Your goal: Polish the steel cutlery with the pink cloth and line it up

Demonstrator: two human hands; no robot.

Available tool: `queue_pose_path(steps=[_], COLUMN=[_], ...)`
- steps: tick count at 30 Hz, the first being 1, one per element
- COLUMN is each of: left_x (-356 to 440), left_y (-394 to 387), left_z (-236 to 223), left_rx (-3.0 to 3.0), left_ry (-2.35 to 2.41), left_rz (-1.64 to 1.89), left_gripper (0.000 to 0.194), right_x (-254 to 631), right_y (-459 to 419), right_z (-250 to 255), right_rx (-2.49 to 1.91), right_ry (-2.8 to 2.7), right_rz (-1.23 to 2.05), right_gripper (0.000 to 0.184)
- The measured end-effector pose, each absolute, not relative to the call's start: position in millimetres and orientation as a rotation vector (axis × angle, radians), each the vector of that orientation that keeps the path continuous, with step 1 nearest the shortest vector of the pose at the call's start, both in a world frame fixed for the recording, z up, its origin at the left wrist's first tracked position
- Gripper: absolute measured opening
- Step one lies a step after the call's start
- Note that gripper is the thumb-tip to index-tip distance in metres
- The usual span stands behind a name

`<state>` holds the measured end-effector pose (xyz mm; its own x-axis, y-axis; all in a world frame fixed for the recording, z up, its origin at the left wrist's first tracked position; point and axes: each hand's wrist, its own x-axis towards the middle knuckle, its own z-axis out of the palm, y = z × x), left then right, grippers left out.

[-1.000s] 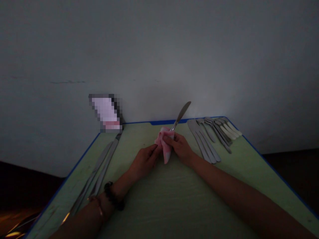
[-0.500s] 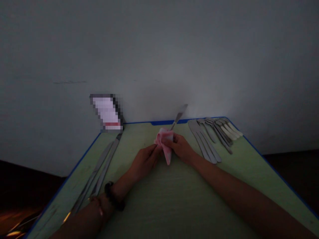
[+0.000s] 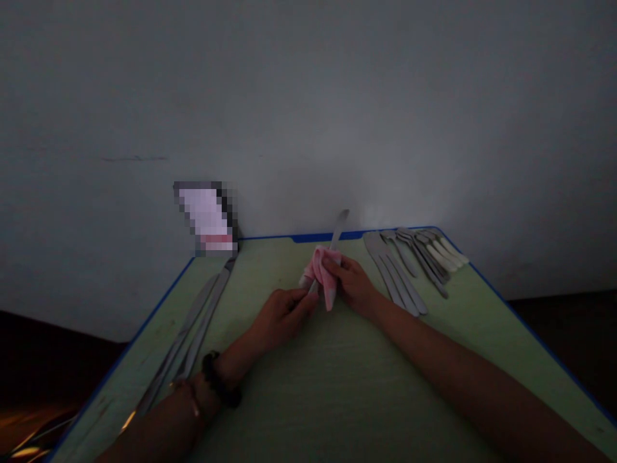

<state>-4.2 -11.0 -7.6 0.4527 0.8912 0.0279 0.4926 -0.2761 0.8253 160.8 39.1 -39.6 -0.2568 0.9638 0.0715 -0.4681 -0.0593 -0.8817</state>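
My left hand (image 3: 286, 316) is closed around the handle end of a table knife (image 3: 340, 226), whose blade points up and away toward the wall. A pink cloth (image 3: 324, 263) is wrapped about the middle of that knife, with one corner hanging down. My right hand (image 3: 354, 281) pinches the cloth against the knife, thumb on top. Both hands are above the middle of the table, and part of the knife is hidden under the cloth.
Several knives, spoons and forks (image 3: 409, 263) lie in a row at the table's right. More knives (image 3: 193, 321) lie on the left, beside my left forearm. A blurred phone-like screen (image 3: 205, 215) leans at the back left. The green table (image 3: 308, 399) has a blue edge against the wall.
The cloth and my right hand have shifted up along the knife. More handle shows by my left hand, which has moved slightly down, and the blade tip has swung a little left.
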Motion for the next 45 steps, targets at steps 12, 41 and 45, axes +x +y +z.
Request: queue_pose_path(steps=[12, 41, 45], left_x=[0, -2, -4], left_y=[-3, -7, -9], left_z=[-10, -10, -9], left_rx=[1.842, 1.902, 1.783], left_ry=[1.200, 1.107, 1.142], left_rz=[0.607, 0.579, 0.498], left_gripper=[0.048, 0.032, 0.041], right_x=[162, 167, 182], right_y=[31, 40, 53], right_z=[-29, -26, -18], right_rx=[-0.714, -0.823, -0.865], right_ry=[-1.236, -1.126, -1.038], right_rz=[1.559, 1.354, 1.227], right_gripper=[0.034, 0.034, 0.035])
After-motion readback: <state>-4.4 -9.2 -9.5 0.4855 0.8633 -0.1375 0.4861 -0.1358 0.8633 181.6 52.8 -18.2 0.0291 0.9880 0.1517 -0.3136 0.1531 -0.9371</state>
